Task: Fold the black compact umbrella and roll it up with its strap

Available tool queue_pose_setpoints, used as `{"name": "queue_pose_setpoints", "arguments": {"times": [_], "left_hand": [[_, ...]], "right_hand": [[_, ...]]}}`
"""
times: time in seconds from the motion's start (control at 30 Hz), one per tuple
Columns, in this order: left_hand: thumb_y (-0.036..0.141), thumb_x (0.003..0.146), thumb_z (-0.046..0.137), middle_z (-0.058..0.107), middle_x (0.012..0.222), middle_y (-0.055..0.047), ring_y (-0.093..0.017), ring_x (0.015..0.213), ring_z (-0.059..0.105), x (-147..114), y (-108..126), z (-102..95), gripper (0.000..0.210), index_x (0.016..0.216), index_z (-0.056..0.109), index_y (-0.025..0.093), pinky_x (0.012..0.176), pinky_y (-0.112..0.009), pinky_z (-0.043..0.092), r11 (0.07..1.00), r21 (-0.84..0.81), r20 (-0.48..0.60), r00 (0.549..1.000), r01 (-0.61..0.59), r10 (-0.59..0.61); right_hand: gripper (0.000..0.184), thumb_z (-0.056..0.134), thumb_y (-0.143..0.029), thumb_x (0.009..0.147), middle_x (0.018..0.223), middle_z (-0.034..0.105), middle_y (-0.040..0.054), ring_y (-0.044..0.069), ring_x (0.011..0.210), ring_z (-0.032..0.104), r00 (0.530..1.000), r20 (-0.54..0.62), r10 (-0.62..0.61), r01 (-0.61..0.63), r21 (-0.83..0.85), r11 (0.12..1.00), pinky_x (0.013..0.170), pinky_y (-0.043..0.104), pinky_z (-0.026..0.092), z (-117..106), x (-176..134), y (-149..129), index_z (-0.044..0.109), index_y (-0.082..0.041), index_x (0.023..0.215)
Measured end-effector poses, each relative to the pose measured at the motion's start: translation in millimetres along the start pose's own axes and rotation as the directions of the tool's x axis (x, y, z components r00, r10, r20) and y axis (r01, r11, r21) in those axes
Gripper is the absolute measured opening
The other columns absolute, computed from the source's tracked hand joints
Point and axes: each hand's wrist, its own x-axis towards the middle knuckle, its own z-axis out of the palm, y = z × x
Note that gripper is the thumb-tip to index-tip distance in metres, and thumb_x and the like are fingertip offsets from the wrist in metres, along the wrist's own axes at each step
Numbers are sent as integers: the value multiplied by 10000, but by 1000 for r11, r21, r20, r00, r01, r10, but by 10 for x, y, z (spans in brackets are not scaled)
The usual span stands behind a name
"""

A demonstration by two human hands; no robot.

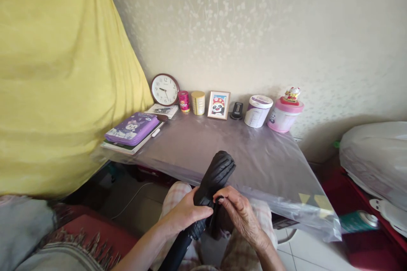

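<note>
A folded black umbrella (219, 169) slants over my lap, its bunched canopy end up at the table's front edge and its dark handle (176, 252) pointing down toward me. My left hand (190, 209) is wrapped around the lower part of the canopy, thumb across the front. On the other side, my right hand (237, 211) pinches a small dark end of the umbrella's strap (219, 198) between thumb and fingers, close beside the canopy. Part of the strap is hidden behind the fingers.
A plastic-covered table (190, 148) spans the front. On it are a purple case (132, 129) on books, a clock (165, 89), a pink can (183, 101), a yellow-lidded can (198, 103), a picture frame (218, 105) and tubs (258, 112). A yellow curtain (63, 72) hangs left.
</note>
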Motion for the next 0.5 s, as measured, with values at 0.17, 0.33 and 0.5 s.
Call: {"name": "queue_pose_setpoints", "arguments": {"times": [0.17, 0.33, 0.5], "left_hand": [[172, 658, 583, 513, 563, 100, -70, 490, 476, -28, 11, 19, 291, 944, 537, 194, 476, -170, 349, 999, 7, -28, 999, -35, 35], [155, 654, 568, 451, 549, 113, -63, 476, 420, -10, -16, 61, 311, 958, 509, 190, 462, -174, 320, 999, -31, -35, 999, -17, 16], [137, 647, 568, 446, 574, 107, -59, 499, 403, 26, -67, 70, 325, 964, 513, 181, 466, -173, 311, 998, -39, -39, 998, -45, 44]], "right_hand": [[189, 433, -240, 908, 883, 572, 36, 135, 822, 557, 999, -35, -36, 35, -11, 999, 758, 249, 451, 61, 45, -23, 616, -232, 953], [168, 475, -219, 887, 858, 567, 24, 129, 792, 563, 998, -50, -31, 31, -10, 999, 720, 245, 455, 94, 56, 12, 625, -242, 957], [93, 545, -200, 844, 838, 583, 0, 123, 761, 566, 994, -108, -1, -3, -37, 999, 701, 240, 451, 120, 52, 66, 584, -235, 920]]}}
